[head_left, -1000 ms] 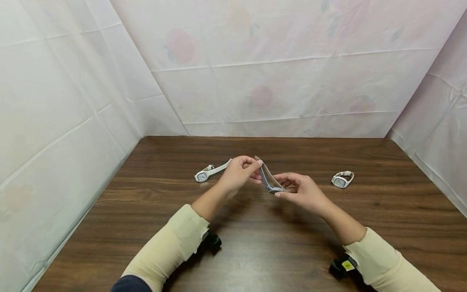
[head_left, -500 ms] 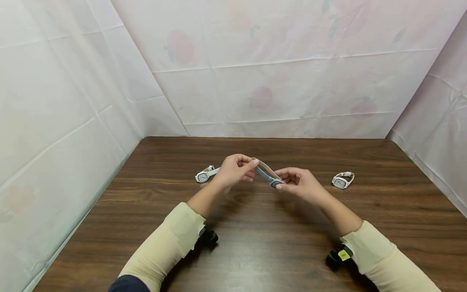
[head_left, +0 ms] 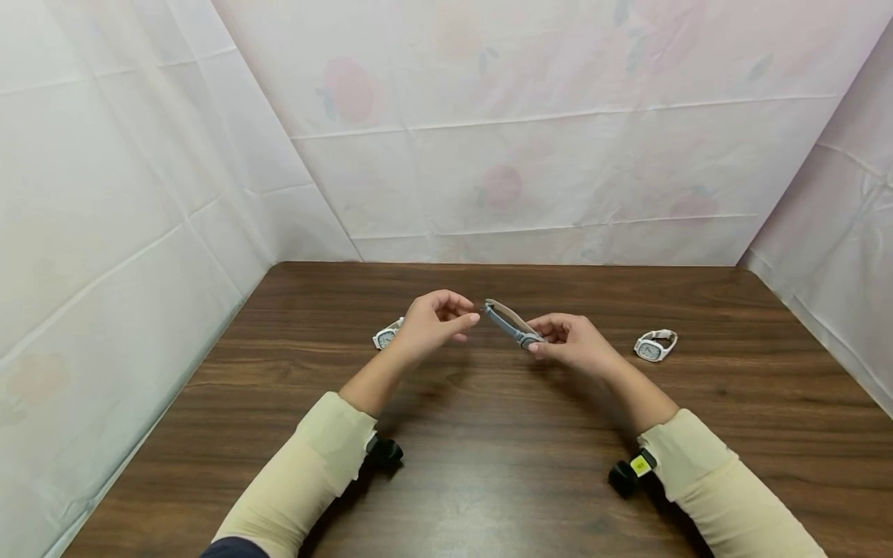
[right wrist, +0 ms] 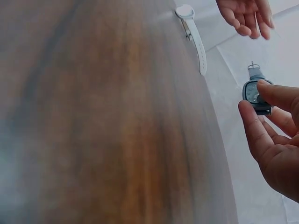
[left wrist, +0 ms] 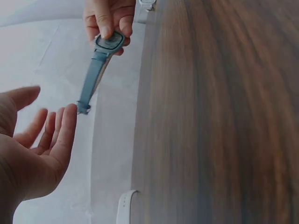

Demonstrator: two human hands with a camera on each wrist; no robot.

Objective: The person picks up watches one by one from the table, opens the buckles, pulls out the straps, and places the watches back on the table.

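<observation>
A blue-strapped wristwatch (left wrist: 92, 77) hangs above the table, its case pinched between thumb and fingers of my right hand (head_left: 577, 342). The strap sticks out leftward, with a pale inner side and a buckle at its far end. My left hand (head_left: 431, 327) is just left of that buckle end, thumb and fingers spread apart. In the left wrist view a fingertip lies right by the buckle; whether it touches cannot be told.
On the brown wooden table (head_left: 474, 465), a white watch (head_left: 384, 338) lies behind my left hand, partly hidden by it. Another white watch (head_left: 650, 350) lies at the right with its strap in a loop. A pale patterned cloth (head_left: 558, 155) hangs behind the table.
My left hand has let go of the strap and moved left, covering more of the left white watch. The right hand still holds the watch, which has swung to a flatter slant.
</observation>
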